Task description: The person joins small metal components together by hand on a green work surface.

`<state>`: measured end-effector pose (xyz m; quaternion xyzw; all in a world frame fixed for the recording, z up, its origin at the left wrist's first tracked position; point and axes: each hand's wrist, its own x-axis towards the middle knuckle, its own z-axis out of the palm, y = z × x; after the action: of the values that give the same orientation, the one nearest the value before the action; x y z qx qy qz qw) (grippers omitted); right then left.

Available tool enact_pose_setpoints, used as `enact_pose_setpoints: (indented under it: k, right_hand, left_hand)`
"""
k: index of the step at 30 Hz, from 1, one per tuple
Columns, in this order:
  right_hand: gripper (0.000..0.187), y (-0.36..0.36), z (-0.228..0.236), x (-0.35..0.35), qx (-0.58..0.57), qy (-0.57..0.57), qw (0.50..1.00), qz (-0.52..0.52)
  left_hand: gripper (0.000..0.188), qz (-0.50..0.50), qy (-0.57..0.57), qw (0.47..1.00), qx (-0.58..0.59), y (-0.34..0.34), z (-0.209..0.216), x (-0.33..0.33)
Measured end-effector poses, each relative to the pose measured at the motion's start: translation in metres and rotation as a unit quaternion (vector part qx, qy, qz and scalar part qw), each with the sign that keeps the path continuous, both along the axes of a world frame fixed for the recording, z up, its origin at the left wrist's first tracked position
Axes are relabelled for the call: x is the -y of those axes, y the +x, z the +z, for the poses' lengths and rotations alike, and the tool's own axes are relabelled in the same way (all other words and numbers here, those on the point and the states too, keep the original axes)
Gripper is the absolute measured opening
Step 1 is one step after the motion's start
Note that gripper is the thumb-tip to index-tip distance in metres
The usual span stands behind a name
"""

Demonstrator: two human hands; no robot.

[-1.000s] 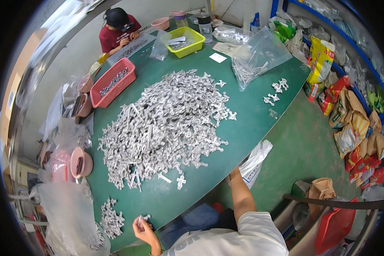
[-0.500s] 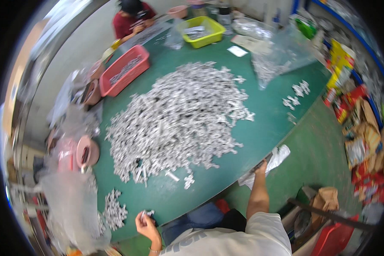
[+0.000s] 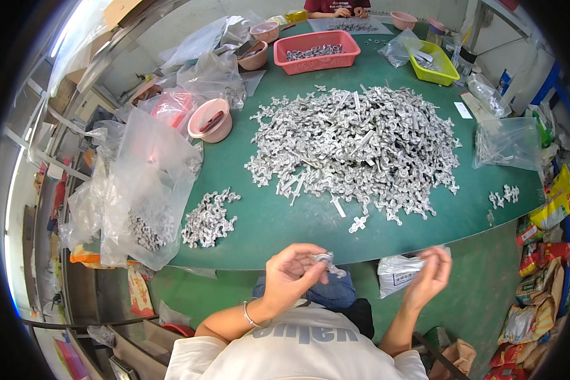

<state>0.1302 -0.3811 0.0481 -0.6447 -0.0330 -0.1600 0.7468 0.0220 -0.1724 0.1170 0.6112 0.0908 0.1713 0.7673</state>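
Observation:
My left hand (image 3: 290, 273) is in front of my body at the table's near edge. Its thumb and fingers pinch a small silver cross-shaped metal piece (image 3: 329, 263). My right hand (image 3: 429, 273) is raised farther right with curled fingers, smeared by motion; whether it holds anything is unclear. Just left of it, a white plastic bag (image 3: 391, 278) sits at the table edge. A large heap of similar silver metal pieces (image 3: 354, 145) covers the middle of the green table (image 3: 285, 234). To the left lies a smaller pile of them (image 3: 209, 218).
Clear plastic bags (image 3: 152, 164) crowd the left side, near a pink bowl (image 3: 210, 120). At the back are a pink tray (image 3: 316, 50) with metal rings and a yellow-green basket (image 3: 434, 63). Another person's hands (image 3: 350, 12) work at the far end. Shelved packets line the right.
The view has swung left. My left hand, still with its metal piece, has moved from beside the small pile to in front of my body. My right hand has come up from the white bag.

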Motion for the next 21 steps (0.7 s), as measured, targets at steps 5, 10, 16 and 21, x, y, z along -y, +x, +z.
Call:
enact_pose_setpoints:
  k: [5, 10, 16, 21]
  right_hand:
    - [0.029, -0.041, 0.060, -0.054, 0.126, -0.037, 0.917, 0.376]
    - [0.027, -0.053, 0.074, -0.067, 0.165, -0.060, 0.907, 0.382]
    - [0.022, -0.062, 0.076, -0.070, 0.146, -0.030, 0.923, 0.354]
    - [0.021, -0.062, 0.073, -0.072, 0.110, -0.002, 0.923, 0.370]
  left_hand:
    - [0.022, -0.035, -0.053, 0.998, 0.022, -0.010, 0.013, 0.006]
    - [0.022, -0.048, -0.055, 0.997, 0.036, -0.021, 0.018, 0.004]
    - [0.022, -0.056, -0.070, 0.995, 0.036, -0.027, 0.021, 0.005]
    - [0.020, -0.058, -0.071, 0.996, 0.023, -0.027, 0.020, 0.002]
